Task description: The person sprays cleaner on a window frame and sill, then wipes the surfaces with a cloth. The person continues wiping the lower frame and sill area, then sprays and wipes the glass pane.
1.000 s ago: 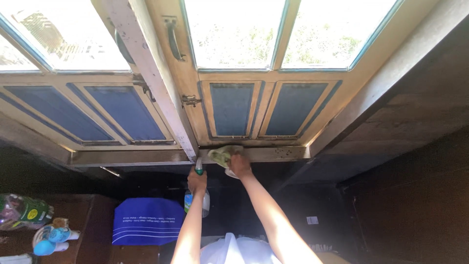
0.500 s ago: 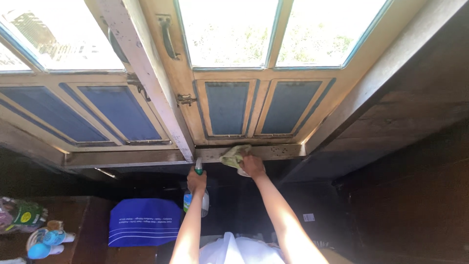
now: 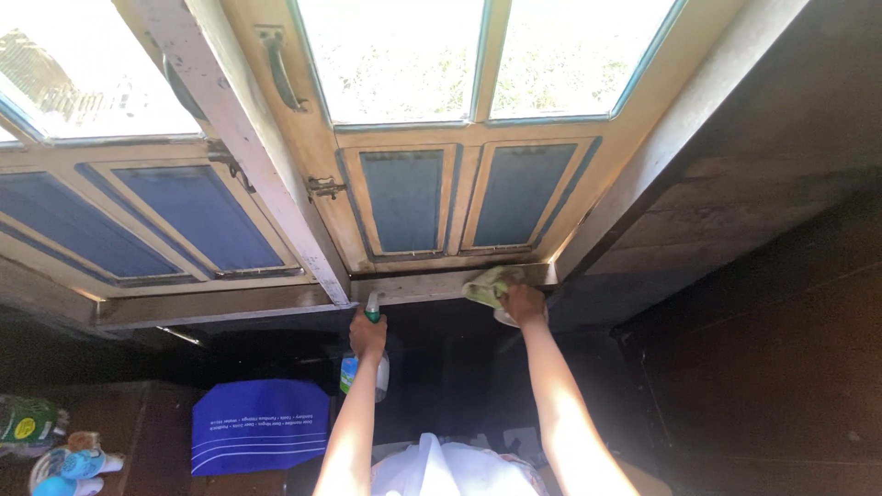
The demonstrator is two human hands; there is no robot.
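- A blue bag (image 3: pixel 260 427) lies low on the left, nearest the viewer, beside dark wooden furniture (image 3: pixel 138 432).
- The left hand (image 3: pixel 367 332) is clenched around a spray bottle (image 3: pixel 366 364), held upright just below the sill.
- The right hand (image 3: pixel 524 301) presses a yellow-green cloth (image 3: pixel 491 283), fingers gripping it, against the wooden window sill (image 3: pixel 418 287) near its right end.
- Beyond, a pale wooden window frame (image 3: pixel 322 197) holds blue panels (image 3: pixel 402 200) and bright glass panes (image 3: pixel 395 55).

Soft green cloth (image 3: pixel 491 283) on the worn, matt wooden sill (image 3: pixel 413 287); beside it, a glossy plastic bottle (image 3: pixel 369 366).
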